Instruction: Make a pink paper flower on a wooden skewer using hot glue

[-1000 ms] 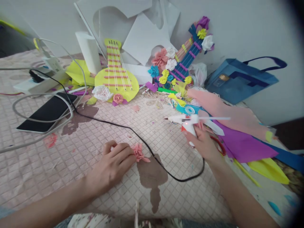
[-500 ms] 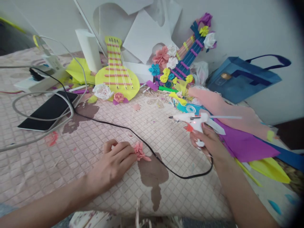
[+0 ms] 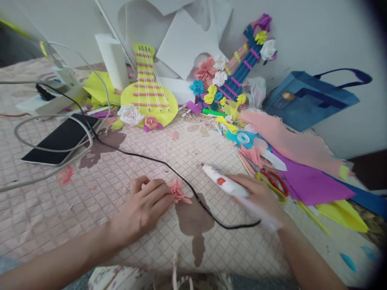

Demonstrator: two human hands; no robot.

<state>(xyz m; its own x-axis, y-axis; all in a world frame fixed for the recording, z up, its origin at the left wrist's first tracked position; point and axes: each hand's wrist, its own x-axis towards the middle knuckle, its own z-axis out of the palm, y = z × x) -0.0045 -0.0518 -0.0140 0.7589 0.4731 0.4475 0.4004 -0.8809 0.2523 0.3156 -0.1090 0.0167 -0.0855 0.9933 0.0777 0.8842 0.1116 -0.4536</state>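
My left hand (image 3: 148,203) rests on the quilted cloth (image 3: 121,249), its fingers curled and closed at the left side of a pink paper flower (image 3: 178,191). My right hand (image 3: 256,193) is wrapped round a white glue gun (image 3: 223,182), which is tilted with its nozzle towards the upper left. The nozzle is up and to the right of the flower, not touching it. A black cord (image 3: 169,167) runs across the cloth between the hands and on to the right hand. The gun's rear part is blurred.
Yellow (image 3: 149,93) and blue (image 3: 238,78) paper guitars stand at the back. At the left are a phone (image 3: 60,141) and power strip (image 3: 39,104); at the right, red-handled scissors (image 3: 276,181), purple paper (image 3: 314,187) and a blue bag (image 3: 311,98).
My right hand has turned the glue gun and brought its nozzle down and to the left, uncovering scissors and pink paper pieces. My left hand has hardly moved.
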